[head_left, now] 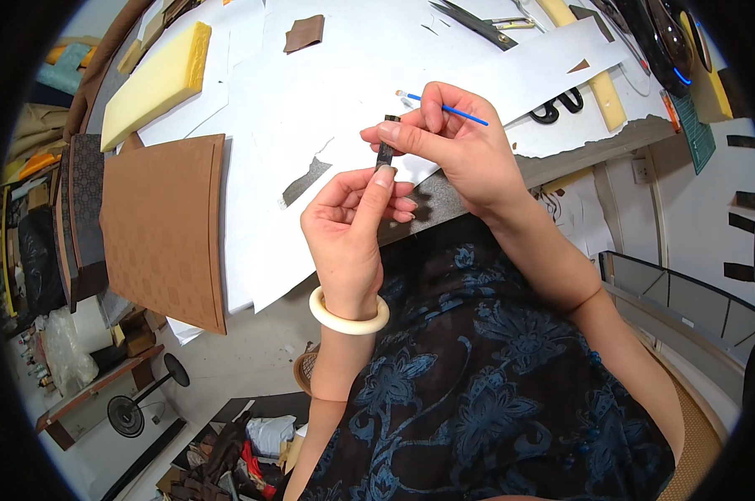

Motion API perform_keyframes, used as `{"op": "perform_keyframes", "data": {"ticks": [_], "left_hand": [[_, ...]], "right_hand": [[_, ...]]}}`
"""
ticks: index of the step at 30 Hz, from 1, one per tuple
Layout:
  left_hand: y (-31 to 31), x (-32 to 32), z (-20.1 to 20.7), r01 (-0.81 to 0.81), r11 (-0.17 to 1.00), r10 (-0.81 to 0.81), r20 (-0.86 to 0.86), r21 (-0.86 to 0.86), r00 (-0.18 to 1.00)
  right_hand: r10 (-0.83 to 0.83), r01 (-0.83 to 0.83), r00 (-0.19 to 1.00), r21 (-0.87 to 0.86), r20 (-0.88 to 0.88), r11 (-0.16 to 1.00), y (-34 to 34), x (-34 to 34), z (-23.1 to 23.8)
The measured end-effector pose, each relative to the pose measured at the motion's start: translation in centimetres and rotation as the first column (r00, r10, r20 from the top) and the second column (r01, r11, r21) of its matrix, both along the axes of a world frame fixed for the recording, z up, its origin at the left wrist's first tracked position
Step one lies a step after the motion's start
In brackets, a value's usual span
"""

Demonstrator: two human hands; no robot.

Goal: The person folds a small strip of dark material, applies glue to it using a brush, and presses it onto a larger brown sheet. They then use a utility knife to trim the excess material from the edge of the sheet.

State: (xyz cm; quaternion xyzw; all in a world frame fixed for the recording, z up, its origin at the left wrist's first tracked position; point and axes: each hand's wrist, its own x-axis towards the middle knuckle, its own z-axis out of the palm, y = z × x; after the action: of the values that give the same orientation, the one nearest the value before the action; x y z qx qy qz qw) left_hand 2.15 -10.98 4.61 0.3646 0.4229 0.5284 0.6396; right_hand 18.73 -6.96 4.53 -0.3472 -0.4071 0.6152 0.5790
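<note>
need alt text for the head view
A small black strip is in the grip of a person's left hand and right hand, the right also holding a thin blue brush, over white paper; a large brown panel lies at left.

Yellow foam block (159, 83), dark scissors (478, 23)

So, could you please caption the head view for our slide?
Left grip and right grip hold a black strip, the right also a blue brush.
</note>
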Motion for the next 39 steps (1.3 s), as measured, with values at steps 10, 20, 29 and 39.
{"op": "perform_keyframes", "data": {"ticks": [10, 20, 29, 39], "left_hand": [[-0.2, 0.0, -0.2, -0.042, 0.999, 0.042, 0.016, -0.028, 0.999], [-0.6, 0.0, 0.1, -0.032, 0.999, 0.031, -0.015, -0.034, 0.999], [-0.8, -0.5, -0.4, -0.061, 0.998, 0.061, 0.017, -0.030, 0.998], [-0.6, -0.6, -0.1, -0.057, 0.998, 0.059, 0.055, -0.023, 0.997]], "right_hand": [[-0.022, 0.028, 0.988, -0.041, 0.154, 0.999, -0.1, 0.0, 0.4], [-0.054, 0.054, 0.996, 0.001, 0.069, 0.999, 0.4, 0.5, 0.0], [-0.067, 0.077, 0.989, -0.076, 0.129, 0.994, 0.0, 0.1, 0.0], [-0.062, 0.067, 0.991, -0.040, 0.123, 0.997, -0.4, -0.1, 0.1]]}}
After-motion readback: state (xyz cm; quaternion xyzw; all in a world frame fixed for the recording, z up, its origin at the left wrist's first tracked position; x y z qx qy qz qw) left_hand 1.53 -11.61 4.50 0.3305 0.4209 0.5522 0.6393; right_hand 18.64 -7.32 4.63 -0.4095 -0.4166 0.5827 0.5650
